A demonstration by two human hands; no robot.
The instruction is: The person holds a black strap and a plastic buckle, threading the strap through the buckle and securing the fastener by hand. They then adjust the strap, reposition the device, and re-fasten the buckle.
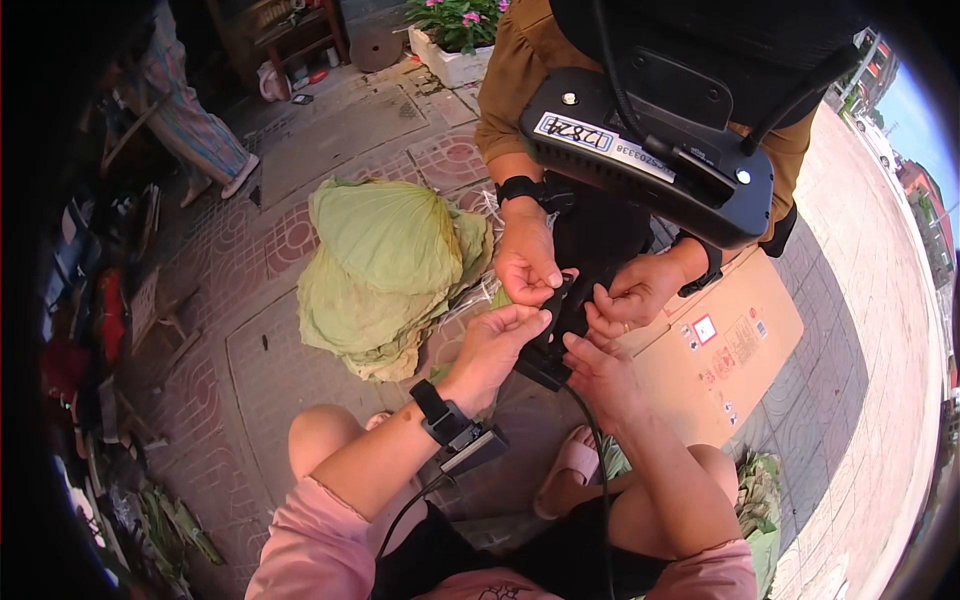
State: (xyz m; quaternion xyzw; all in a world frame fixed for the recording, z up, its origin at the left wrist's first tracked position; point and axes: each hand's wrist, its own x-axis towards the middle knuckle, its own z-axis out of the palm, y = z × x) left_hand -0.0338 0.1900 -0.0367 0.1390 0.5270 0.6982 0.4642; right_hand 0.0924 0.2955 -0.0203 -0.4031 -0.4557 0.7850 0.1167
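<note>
Four hands crowd the black device (556, 335): the wearer's left hand (497, 345) and right hand (600, 375) from below, a co-worker's two hands (527, 262) from above, touching it on every side, so no gap shows between them. The co-worker's head rig (650, 150) hangs just above, closing off the top. To the left, the leaf pile (385, 275) lies near; to the right, the cardboard box (725, 350) sits just beside. Bare paving (300, 140) stays open beyond the leaves, at upper left.

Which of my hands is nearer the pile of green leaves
Left. Your left hand sits just beside the pile of green leaves; your right hand lies farther away, beyond the black device.
</note>
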